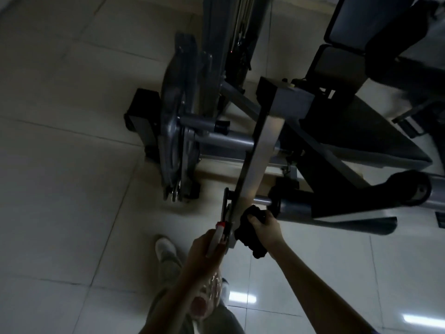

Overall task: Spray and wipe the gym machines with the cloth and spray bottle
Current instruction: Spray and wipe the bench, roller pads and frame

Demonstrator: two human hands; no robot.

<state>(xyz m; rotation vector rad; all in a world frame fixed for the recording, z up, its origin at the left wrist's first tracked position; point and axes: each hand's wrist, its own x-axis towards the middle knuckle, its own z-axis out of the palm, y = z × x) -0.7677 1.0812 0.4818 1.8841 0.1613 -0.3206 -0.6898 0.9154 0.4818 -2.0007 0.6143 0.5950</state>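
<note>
A grey metal arm (258, 162) of a gym machine slants down toward me in the middle of the view. My right hand (266, 227) grips a dark cloth (250, 233) pressed against the lower end of that arm. My left hand (204, 251) holds a clear spray bottle (212, 285) with a white and red trigger head (219, 231), its nozzle pointing at the arm's lower end. The bottle's body runs down along my forearm.
The machine's black seat pad (356, 141) and backrest (361, 22) lie to the right, a weight stack frame (214, 44) and pivot plates (173, 131) to the left. A padded roller (409, 191) sticks out at right. My shoe (166, 249) stands on pale tiled floor (72, 189).
</note>
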